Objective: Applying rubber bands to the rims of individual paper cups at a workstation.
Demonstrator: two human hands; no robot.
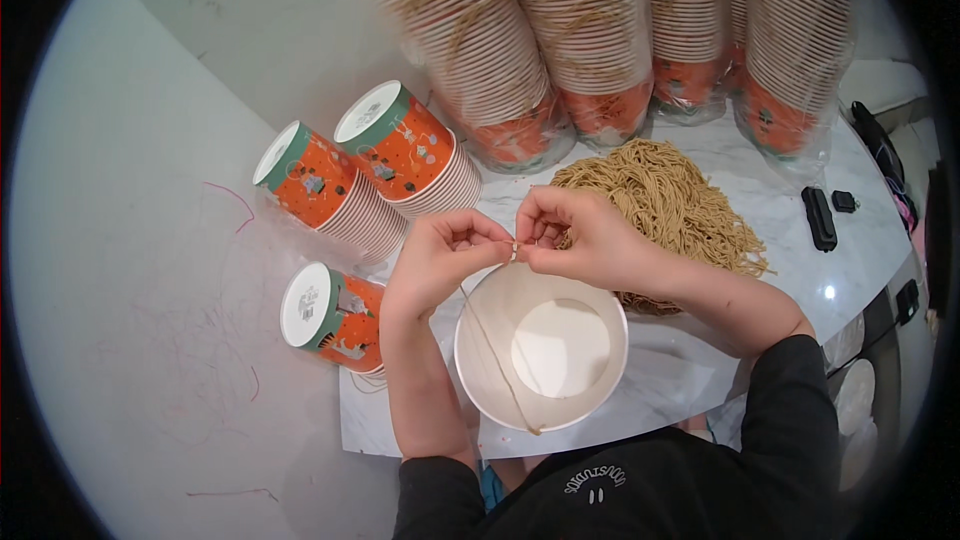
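A white paper bucket (612, 365) stands upright on the table in front of me, its mouth facing up. Over its far rim my left hand (447, 258) and my right hand (585, 237) meet, thumbs and forefingers pinched together. Between the fingertips is a tan cord (492, 345) with a small whitish piece (514, 251); its exact shape is too small to tell. From my left hand the cord runs slanting across the bucket's mouth to the near rim. Behind my right forearm lies a heap of tan cords (670, 202), partly covered by that arm.
Stacks of orange and green paper buckets lie tipped at the left (325, 180), with another stack (345, 318) nearer. Tall bagged bucket stacks (580, 30) line the back. A black oblong device (819, 219) and small black box (845, 202) sit at right. A marbled wall bounds the left.
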